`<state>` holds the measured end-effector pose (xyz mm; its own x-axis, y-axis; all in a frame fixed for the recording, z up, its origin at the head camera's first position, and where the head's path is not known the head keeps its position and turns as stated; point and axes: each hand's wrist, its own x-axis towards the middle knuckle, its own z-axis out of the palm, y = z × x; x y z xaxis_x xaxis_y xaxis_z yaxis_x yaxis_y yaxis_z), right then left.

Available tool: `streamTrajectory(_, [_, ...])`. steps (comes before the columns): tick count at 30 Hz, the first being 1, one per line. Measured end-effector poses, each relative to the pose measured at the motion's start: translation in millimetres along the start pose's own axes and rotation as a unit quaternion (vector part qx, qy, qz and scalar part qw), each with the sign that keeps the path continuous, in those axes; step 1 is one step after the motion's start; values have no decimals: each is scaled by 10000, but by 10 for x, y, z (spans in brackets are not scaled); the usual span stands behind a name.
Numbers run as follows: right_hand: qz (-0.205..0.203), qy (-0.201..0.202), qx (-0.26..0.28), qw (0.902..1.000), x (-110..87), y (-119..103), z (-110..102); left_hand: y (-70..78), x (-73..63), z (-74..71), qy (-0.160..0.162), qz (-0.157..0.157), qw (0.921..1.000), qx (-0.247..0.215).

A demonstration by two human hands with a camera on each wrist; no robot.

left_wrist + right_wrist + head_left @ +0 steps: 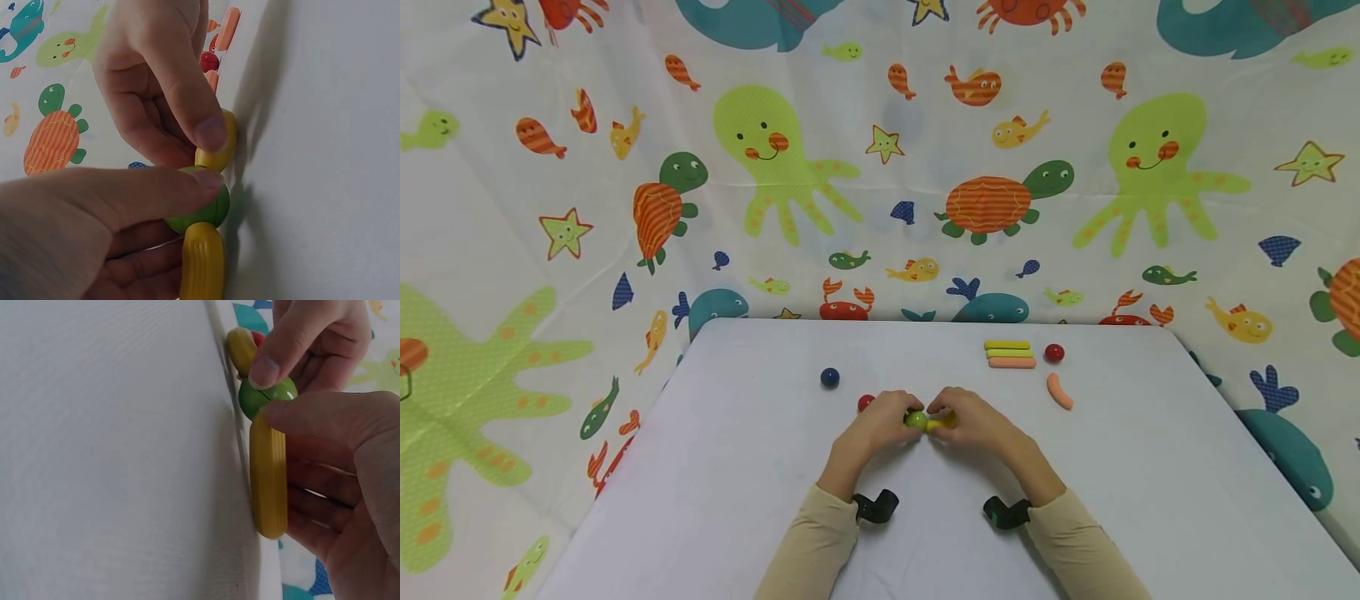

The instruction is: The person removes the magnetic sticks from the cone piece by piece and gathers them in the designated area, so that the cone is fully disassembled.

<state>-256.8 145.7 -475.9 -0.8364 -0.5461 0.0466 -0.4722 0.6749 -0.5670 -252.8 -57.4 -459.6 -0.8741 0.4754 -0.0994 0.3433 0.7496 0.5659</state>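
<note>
A green ball point(916, 420) sits between the two hands, low over the white table. My left hand point(883, 417) pinches this ball, its thumb lying across it in the left wrist view. Between thumb and fingers, my right hand point(973, 421) grips a ribbed yellow rod point(269, 481), whose end meets the ball. From the ball's opposite side extends a second yellow piece point(203, 262), slightly curved. In the head view the left fingers mostly hide that second piece.
Beyond the left hand lie a red ball point(866, 403) and a dark blue ball point(830, 377). Farther right are yellow sticks point(1007, 344), an orange stick point(1011, 362), another red ball point(1054, 353) and a curved orange piece point(1060, 392). A sea-animal curtain point(895, 183) hangs behind the table point(737, 467).
</note>
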Motion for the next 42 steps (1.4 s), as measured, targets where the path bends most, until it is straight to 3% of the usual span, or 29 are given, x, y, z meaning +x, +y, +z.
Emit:
streamTrajectory(4, [-165, -26, -175, 9997, 1, 2, 15, 4, 6, 9, 12, 56, 10000, 13])
streamTrajectory(23, [242, -2, -443, 9987, -6, -62, 54, 17, 9, 33, 138, 197, 9997, 69])
streamTrajectory(34, [75, 92, -442, 9990, 10, -73, 49, -9, 18, 32, 130, 259, 9995, 123])
streamTrajectory(42, [304, 135, -551, 9979, 2, -23, 5, 1, 1, 20, 121, 93, 9999, 35])
